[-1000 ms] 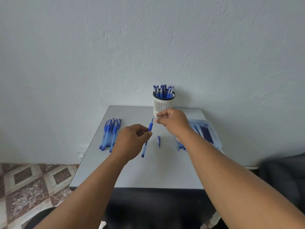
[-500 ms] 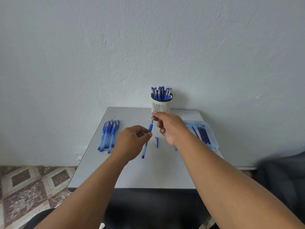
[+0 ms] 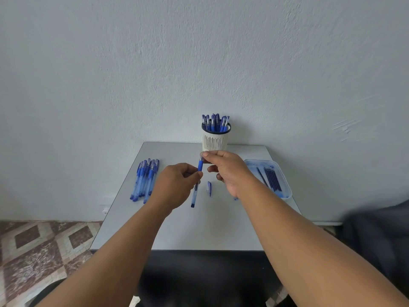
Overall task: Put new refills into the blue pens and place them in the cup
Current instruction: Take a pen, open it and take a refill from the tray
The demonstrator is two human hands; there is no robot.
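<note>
Cup (image 3: 214,141) at far edge of table (image 3: 199,229), packed with capped pens; tray (image 3: 285,182) on right holds dark refills (image 3: 273,179). Left hand (image 3: 177,185) pinches pen (image 3: 197,181) mid-barrel, right hand (image 3: 225,168) pinches its far tip. Pen: blue grip, clear barrel, uncapped; cap (image 3: 209,188) lies just right. Pen pile (image 3: 145,180) on left
</note>
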